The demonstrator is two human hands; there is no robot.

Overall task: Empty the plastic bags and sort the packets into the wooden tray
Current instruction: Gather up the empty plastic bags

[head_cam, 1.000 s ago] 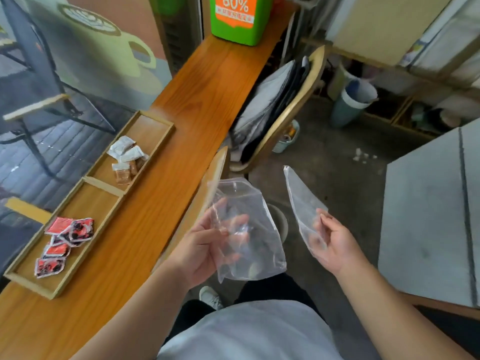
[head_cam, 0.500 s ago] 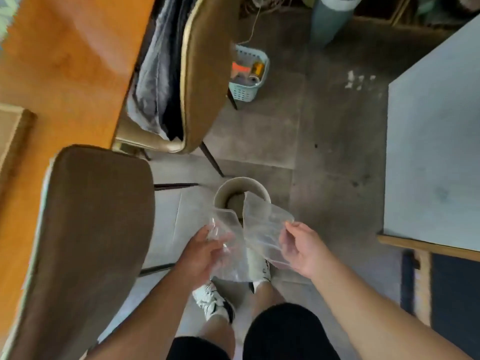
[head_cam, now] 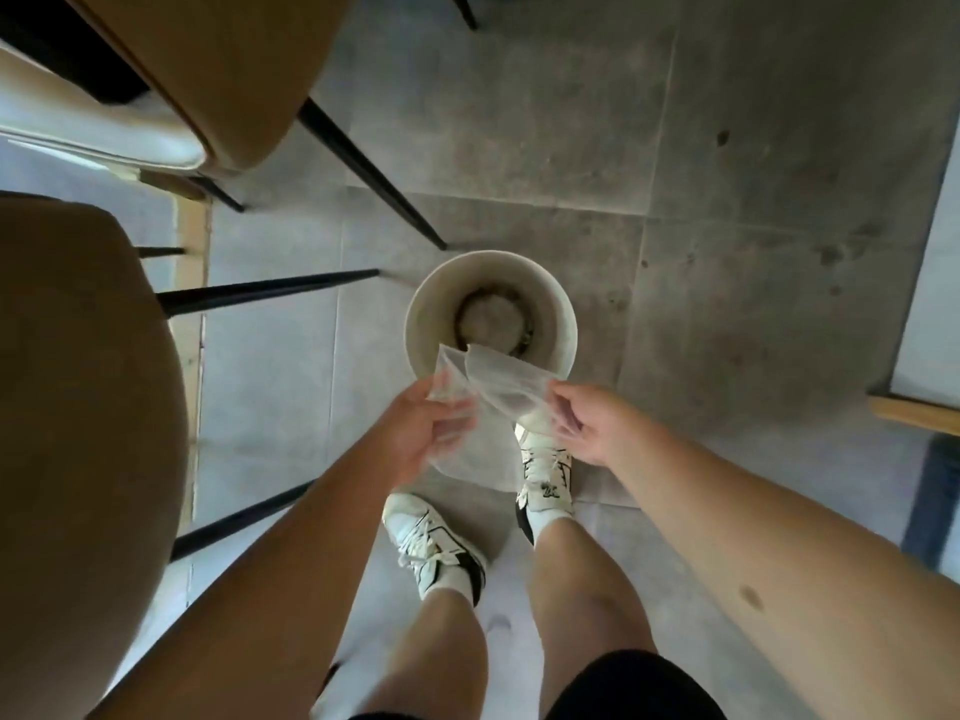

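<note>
A person stands over a round bin (head_cam: 491, 304) on the grey tiled floor (head_cam: 701, 174), holding two clear plastic bags at the centre of the frame, directly above the bin's near rim. The left hand (head_cam: 421, 433) grips the larger bag (head_cam: 467, 454), fingers (head_cam: 457, 407) curled narrowly around its upper edge, the film hanging down toward a white sneaker (head_cam: 545, 470). The right hand (head_cam: 592, 423) pinches the smaller bag (head_cam: 506, 381) by one corner between thumb and fingertips. The two bags overlap where the hands come close.

Both bags look empty and limp; nothing shows through the film but floor and shoe. As a judgement, they weigh almost nothing, crumple at a touch, and would slide between dry fingers, so a pinch at an edge or a bunched handful is the surer hold. They may cling or drift when let go instead of dropping cleanly, so releasing them low over the opening seems wise.

The wooden tray, the packets and the worktop are out of view. Two tan chairs fill the upper left (head_cam: 218, 70) and left edge (head_cam: 78, 407) of the frame. No brand, label or legible writing appears on the bags or bin; a small dark emblem on the sneaker cannot be read.
</note>
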